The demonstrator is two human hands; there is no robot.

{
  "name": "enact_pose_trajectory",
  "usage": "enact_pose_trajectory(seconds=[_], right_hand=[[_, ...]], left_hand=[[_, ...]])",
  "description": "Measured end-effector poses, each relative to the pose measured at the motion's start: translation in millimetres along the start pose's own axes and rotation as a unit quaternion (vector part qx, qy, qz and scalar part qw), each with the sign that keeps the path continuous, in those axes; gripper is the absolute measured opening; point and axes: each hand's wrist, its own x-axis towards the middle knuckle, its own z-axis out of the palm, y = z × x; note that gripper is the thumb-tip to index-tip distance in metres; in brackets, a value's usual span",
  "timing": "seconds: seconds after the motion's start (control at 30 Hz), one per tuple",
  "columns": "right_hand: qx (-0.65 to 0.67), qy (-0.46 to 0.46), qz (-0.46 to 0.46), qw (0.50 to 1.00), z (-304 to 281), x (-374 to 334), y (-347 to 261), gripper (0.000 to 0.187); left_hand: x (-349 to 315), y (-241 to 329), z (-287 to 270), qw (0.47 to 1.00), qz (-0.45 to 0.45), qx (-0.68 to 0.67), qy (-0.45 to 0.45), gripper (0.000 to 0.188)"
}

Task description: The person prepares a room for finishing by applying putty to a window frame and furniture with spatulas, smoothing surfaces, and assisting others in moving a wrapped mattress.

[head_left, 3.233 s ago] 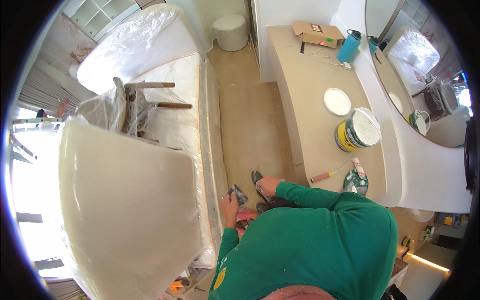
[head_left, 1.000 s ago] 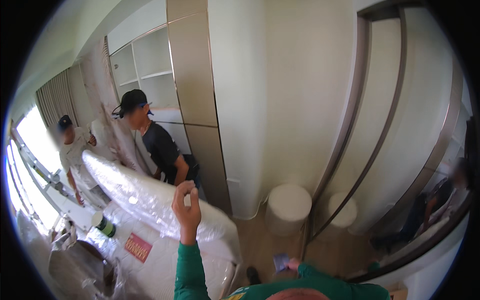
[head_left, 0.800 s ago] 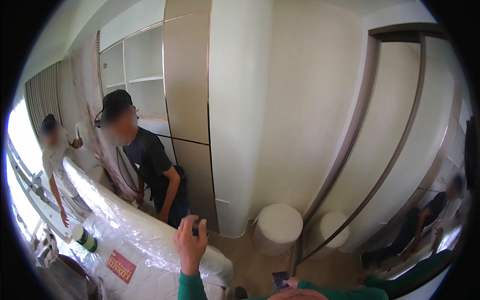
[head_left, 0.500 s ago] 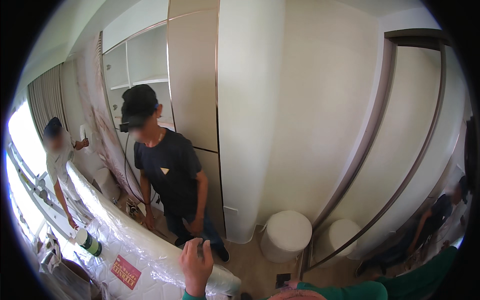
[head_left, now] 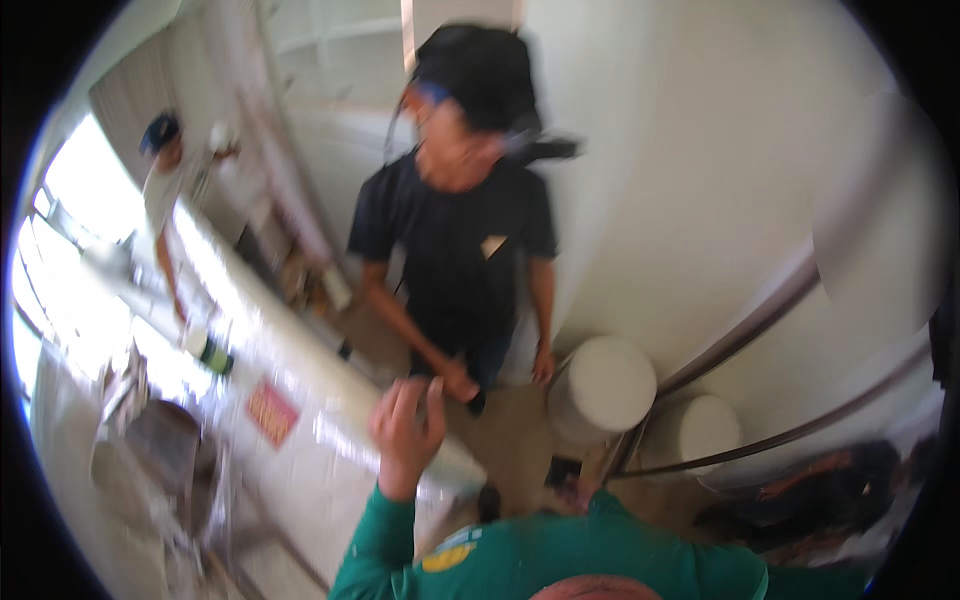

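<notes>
A mattress [head_left: 300,350] wrapped in clear plastic runs from the far left toward me, with a red label [head_left: 271,412] on its pale quilted face. My left hand [head_left: 405,435], in a green sleeve, is raised over its near end. The thumb stands apart from the curved fingers and nothing shows between them; whether the hand touches the plastic, I cannot tell. Lower down, my right hand [head_left: 574,489] holds a dark, flat, rectangular object [head_left: 563,470], blurred. Just beyond my left hand stands a person in a dark T-shirt [head_left: 450,250] and black cap, one hand low in front.
Another person [head_left: 170,190] in a light top is beside the mattress's far end, near a bright window. A green-and-white cylinder [head_left: 208,352] is against the mattress. At right, a white round stool [head_left: 603,390] stands by a mirrored panel [head_left: 705,435]. Bags and clutter [head_left: 160,440] lie left.
My view has swung, so everything sits elsewhere in the picture. The person in the dark T-shirt appears larger and has turned their head from left to right. My left hand remains over the mattress.
</notes>
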Motion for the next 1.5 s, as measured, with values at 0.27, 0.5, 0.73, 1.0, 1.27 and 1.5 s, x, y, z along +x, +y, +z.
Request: enact_pose_trajectory(seconds=[0.27,0.5,0.73,1.0,1.27,1.5], right_hand=[[0.08,-0.064,0.062,0.993,-24,-32,-21,0.033],[-0.103,-0.104,0.14,0.979,47,-17,-21,0.029],[-0.279,-0.13,0.144,0.94,94,-7,40,0.031],[-0.656,-0.143,-0.273,0.689,256,-63,87,0.043],[-0.585,-0.259,-0.591,0.491,584,-236,-79,0.03],[-0.333,0.045,-0.899,0.28,753,-209,-325,0.036]], left_hand=[[-18,-4,-6,0.999,0.019,-0.001,0.038,0.018],[-31,-7,-18,0.998,-0.015,0.028,0.057,0.022],[-52,-6,-72,0.92,-0.16,-0.346,0.088,0.024],[-235,-156,-283,0.947,-0.291,0.062,0.12,0.015],[-341,-371,-490,0.918,-0.196,0.271,-0.215,0.02],[-335,-391,-466,0.931,-0.254,0.203,-0.165,0.022]])
